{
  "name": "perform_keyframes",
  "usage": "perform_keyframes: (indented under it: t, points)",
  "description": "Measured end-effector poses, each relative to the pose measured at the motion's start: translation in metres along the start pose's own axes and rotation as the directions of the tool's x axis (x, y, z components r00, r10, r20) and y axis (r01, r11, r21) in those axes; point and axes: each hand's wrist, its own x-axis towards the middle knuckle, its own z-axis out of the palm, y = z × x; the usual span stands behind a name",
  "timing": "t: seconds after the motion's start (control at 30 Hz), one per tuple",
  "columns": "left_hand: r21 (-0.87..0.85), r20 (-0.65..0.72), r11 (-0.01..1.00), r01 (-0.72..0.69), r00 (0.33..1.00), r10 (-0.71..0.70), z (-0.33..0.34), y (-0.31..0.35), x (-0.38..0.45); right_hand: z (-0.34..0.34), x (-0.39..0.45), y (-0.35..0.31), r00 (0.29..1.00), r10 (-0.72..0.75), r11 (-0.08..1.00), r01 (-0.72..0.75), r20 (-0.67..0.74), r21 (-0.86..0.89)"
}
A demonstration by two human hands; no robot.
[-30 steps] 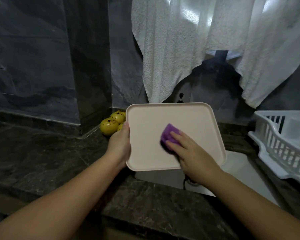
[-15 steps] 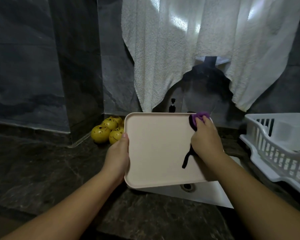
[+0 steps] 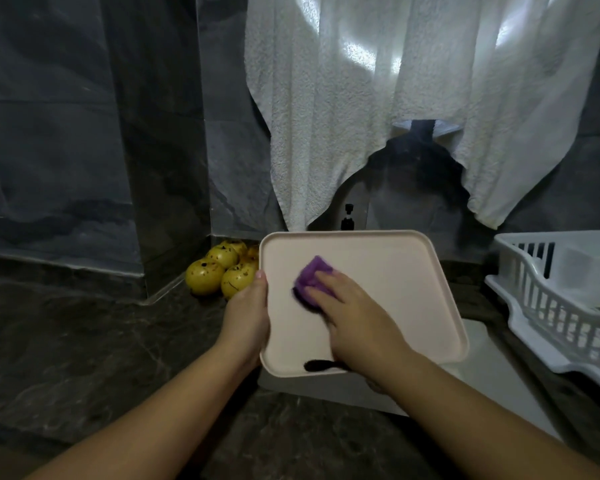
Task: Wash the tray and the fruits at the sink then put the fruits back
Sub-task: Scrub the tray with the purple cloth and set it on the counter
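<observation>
The purple sponge (image 3: pixel 311 279) was at the far right corner of the tray (image 3: pixel 388 289) half a second ago; now it is back near the left middle, so the scrubbing goes across the whole surface and the tray wash seems well under way. The right hand (image 3: pixel 357 320) presses the sponge flat on the tray with its fingers over it. The left hand (image 3: pixel 248 308) grasps the tray's left edge and holds it tilted above the sink (image 3: pixel 478 372). The fruits (image 3: pixel 222 271) wait unwashed on the tabletop (image 3: pixel 84 341), just beside the left hand
</observation>
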Motion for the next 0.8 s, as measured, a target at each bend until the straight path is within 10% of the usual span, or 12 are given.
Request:
perform_keyframes:
  t: [0.17,0.37,0.53,0.8]
  points:
    - [0.048,0.046,0.997,-0.056,0.997,0.054,0.019,0.0,-0.009,-0.011,0.03,0.011,0.933,0.337,0.94,-0.325,-0.127,0.106]
    - [0.0,-0.017,0.994,-0.113,0.993,0.113,0.012,0.016,0.011,0.002,0.016,-0.016,0.994,-0.106,0.994,0.107,-0.034,0.022]
    - [0.012,-0.017,0.999,-0.052,0.999,0.052,0.009,-0.001,0.003,-0.018,0.025,0.03,0.956,0.286,0.957,-0.282,-0.066,0.063]
    - [0.066,-0.065,0.994,-0.084,0.994,0.088,0.002,0.019,0.018,-0.046,0.017,0.019,0.978,-0.076,0.987,0.046,0.195,0.154]
